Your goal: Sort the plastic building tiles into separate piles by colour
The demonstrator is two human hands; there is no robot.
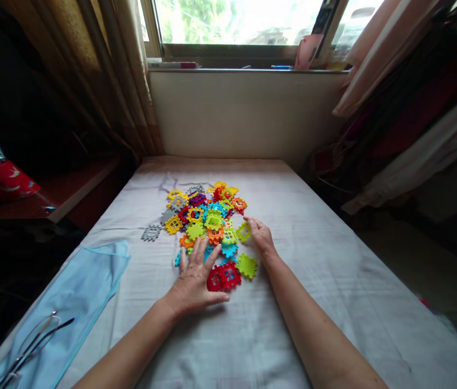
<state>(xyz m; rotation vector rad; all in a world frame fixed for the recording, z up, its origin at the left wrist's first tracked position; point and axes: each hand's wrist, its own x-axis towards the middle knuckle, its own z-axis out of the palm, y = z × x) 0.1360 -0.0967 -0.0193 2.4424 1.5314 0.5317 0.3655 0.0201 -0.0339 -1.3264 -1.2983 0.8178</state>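
Note:
A heap of colourful plastic pieces with toothed edges [214, 220] lies mid-table. My left hand [195, 278] is spread over the near left edge of the heap, beside red window-shaped pieces [223, 276]. At the heap's right side, my right hand [260, 236] has its fingers pressed together next to a yellow-green frame piece [243, 232]; whether they grip it is unclear. A solid lime piece [247, 266] lies nearer, between the two forearms. One grey piece [151, 233] sits apart at the left.
A light sheet [317, 259] covers the table. On its left lie a blue cloth [86, 281] and eyeglasses [34, 346]. A red-wrapped object [7, 178] rests on a brown side table [78, 186]. Behind stand a low wall and window, with curtains left and hanging clothes right.

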